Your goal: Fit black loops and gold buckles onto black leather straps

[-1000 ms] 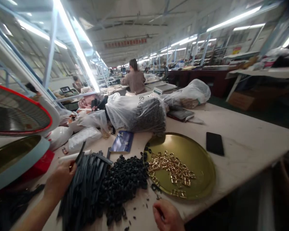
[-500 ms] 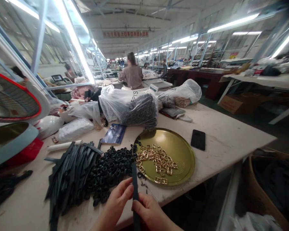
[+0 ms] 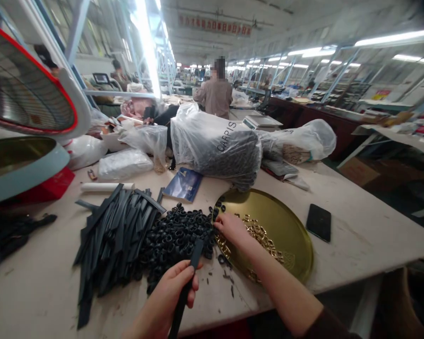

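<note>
My left hand (image 3: 178, 285) is closed around a flat black strap (image 3: 197, 253), which points up and away from me. My right hand (image 3: 231, 227) reaches across to the left rim of the gold round tray (image 3: 286, 221). Its fingers are pinched together beside the heap of black loops (image 3: 178, 235); whatever is between them is too small to make out. Gold buckles (image 3: 263, 235) lie in the tray, partly covered by my right forearm. Left of the loops is a pile of black straps (image 3: 113, 240).
A black phone (image 3: 318, 222) lies right of the tray. Behind are a blue booklet (image 3: 183, 184), a large plastic bag of dark items (image 3: 219, 146) and a white roll (image 3: 108, 187). A red-rimmed fan (image 3: 69, 103) stands at left. Farther back a person (image 3: 217, 94) sits facing away.
My right hand has let go of the strap and moved up and right to the tray's left rim. My left hand keeps the strap, now tilted. The view has shifted.
</note>
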### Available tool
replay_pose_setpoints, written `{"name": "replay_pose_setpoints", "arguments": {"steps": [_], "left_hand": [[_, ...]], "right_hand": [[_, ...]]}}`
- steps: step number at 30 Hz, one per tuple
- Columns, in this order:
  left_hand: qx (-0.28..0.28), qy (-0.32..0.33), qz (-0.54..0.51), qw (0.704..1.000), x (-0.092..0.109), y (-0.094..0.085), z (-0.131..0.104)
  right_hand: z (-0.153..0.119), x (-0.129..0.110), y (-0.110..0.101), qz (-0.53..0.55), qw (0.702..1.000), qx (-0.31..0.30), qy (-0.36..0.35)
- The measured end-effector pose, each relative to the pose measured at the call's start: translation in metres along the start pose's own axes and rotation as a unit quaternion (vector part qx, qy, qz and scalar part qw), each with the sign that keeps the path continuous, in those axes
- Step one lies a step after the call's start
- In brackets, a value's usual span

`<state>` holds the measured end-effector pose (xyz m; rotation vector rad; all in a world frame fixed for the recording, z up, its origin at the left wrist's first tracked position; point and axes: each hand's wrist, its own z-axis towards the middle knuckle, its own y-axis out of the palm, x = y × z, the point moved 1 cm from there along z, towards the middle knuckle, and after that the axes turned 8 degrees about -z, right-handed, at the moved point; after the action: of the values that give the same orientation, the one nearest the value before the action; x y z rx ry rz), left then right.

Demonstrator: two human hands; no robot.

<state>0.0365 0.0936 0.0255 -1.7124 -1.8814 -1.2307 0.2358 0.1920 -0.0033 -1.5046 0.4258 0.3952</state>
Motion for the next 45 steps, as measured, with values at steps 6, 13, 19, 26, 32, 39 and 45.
{"name": "replay_pose_setpoints", "arguments": {"steps": [6,13,19,26,32,39,45], "left_hand": [[-0.018,-0.018,-0.025,0.999,0.001,-0.007,-0.002],[-0.026,0.056,0.167,0.984,-0.011,-0.007,-0.014],[-0.026,0.098,0.353,0.93,-0.03,-0.014,-0.039],[-0.035,0.138,0.486,0.862,-0.032,-0.014,-0.067],[-0.06,0.125,0.506,0.851,-0.037,-0.014,-0.078],[-0.045,0.149,0.354,0.922,-0.044,-0.011,-0.056],[0.035,0.14,0.279,0.95,-0.047,-0.014,-0.033]], "right_hand": [[-0.01,-0.008,-0.001,0.059,0.998,-0.027,-0.006],[-0.104,-0.045,0.011,0.566,0.796,-0.159,0.145],[-0.158,-0.04,0.025,0.583,0.787,-0.118,0.162],[-0.185,-0.043,0.018,0.569,0.802,-0.118,0.138],[-0.204,-0.059,0.02,0.497,0.845,-0.167,0.106],[-0.168,-0.035,0.004,0.314,0.947,-0.055,0.028],[-0.089,0.003,-0.009,-0.051,0.997,0.003,0.064]]}}
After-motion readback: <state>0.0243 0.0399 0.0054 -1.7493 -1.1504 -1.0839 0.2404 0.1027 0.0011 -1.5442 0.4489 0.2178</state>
